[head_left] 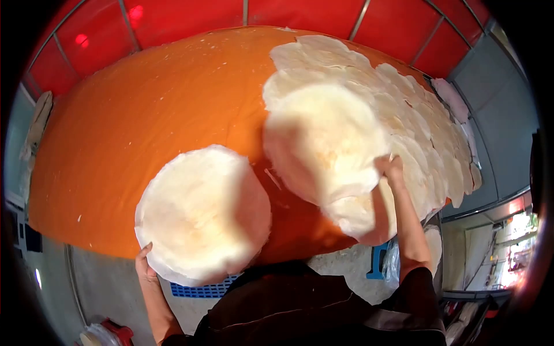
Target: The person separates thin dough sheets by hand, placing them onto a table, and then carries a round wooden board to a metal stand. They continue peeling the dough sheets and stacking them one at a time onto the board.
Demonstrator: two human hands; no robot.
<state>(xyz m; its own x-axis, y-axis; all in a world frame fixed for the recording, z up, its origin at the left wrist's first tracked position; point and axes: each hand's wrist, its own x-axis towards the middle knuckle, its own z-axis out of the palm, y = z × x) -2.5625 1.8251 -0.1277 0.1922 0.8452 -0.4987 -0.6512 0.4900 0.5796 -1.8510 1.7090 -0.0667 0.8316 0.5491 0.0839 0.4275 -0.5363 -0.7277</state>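
Cream-coloured and thin, one round sheet [196,207] is pinched at its lower-left rim in the left grip [145,266], overhanging the near edge of the orange bench [133,127]; the right grip [391,168] pinches a second sheet [337,144] nearer the bench's middle. Beyond, overlapping pale sheets [424,130] cover its right end, reaching the far edge.

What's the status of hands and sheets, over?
Left hand gripping one round sheet; right hand gripping another round sheet. More sheets overlapping on orange surface. Nothing visibly blocking hands.
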